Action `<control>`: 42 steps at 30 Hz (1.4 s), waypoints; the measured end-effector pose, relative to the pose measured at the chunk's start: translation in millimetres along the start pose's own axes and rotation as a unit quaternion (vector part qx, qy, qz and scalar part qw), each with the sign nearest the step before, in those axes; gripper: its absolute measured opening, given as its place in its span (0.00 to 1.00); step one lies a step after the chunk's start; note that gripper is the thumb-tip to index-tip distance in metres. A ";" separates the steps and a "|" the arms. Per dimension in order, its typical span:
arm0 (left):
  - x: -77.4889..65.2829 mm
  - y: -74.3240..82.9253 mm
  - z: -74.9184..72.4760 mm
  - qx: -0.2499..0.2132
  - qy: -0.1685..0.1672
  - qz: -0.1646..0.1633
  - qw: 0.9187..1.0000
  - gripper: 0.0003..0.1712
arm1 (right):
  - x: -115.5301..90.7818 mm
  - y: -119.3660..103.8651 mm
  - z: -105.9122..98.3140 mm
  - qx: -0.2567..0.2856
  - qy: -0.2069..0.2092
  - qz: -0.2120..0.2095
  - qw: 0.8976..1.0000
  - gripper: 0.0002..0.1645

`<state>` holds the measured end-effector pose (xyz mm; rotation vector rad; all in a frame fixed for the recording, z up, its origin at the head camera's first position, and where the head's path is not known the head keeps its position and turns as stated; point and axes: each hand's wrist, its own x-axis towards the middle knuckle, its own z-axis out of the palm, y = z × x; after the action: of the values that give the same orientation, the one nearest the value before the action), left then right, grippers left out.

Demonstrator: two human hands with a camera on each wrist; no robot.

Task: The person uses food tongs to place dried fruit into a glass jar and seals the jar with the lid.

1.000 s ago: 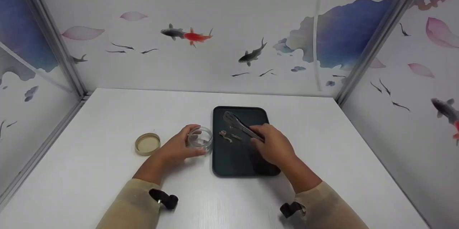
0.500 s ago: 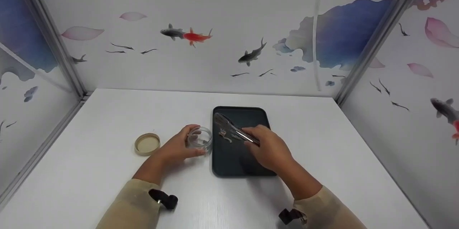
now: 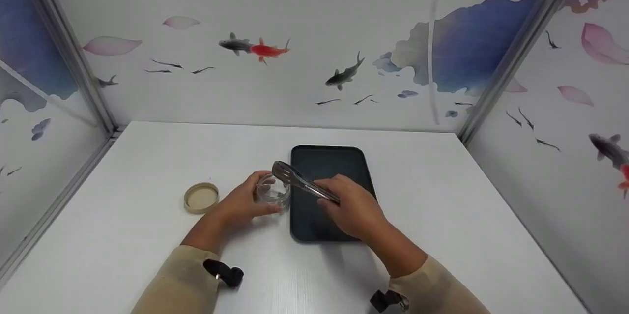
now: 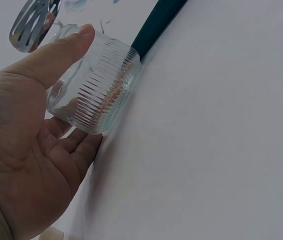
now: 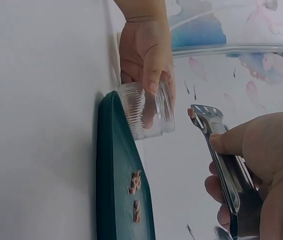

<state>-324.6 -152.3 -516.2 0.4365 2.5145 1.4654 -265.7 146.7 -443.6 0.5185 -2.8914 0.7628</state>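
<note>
My left hand (image 3: 248,198) holds a ribbed clear glass jar (image 4: 106,85), thumb on one side and fingers on the other. The jar stands upright on the table against the tray's left edge. My right hand (image 3: 351,206) grips metal tongs (image 3: 307,186), their slotted tips raised by the jar's open mouth. A small brownish, dried-looking piece (image 5: 191,113) is pinched between the tips. On the dark green tray (image 3: 329,159) lie more such pieces (image 5: 135,182), seen in the right wrist view but hidden behind the tongs and hand in the head view.
A round beige lid (image 3: 201,198) lies on the white table (image 3: 162,157), left of my left hand. Printed panels with fish (image 3: 268,50) enclose the table at the back and both sides, with metal posts (image 3: 516,51) at the corners.
My right hand has moved left with the tongs, bringing their tips from above the tray to the jar's mouth. My left hand and the jar have stayed in place.
</note>
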 end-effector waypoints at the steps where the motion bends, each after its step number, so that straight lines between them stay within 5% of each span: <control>1: -0.1 0.3 0.0 0.002 0.003 -0.002 1.000 0.55 | 0.6 -0.9 1.1 0.001 -0.002 -0.002 1.000 0.24; 11: -1.4 1.7 -0.4 0.017 0.019 -0.023 0.999 0.54 | 7.4 -5.9 9.6 0.002 -0.008 -0.007 1.000 0.25; 28: -0.6 0.3 1.6 0.003 0.020 -0.015 1.000 0.59 | 8.0 -10.7 10.8 0.001 -0.006 -0.018 1.000 0.27; 42: -1.4 -0.5 0.0 0.001 0.016 0.001 1.000 0.55 | 8.5 -6.4 16.2 0.022 -0.003 0.004 1.000 0.39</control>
<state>-323.4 -153.0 -516.5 0.4190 2.5411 1.4813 -271.7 130.9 -453.1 0.5150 -2.8891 0.8282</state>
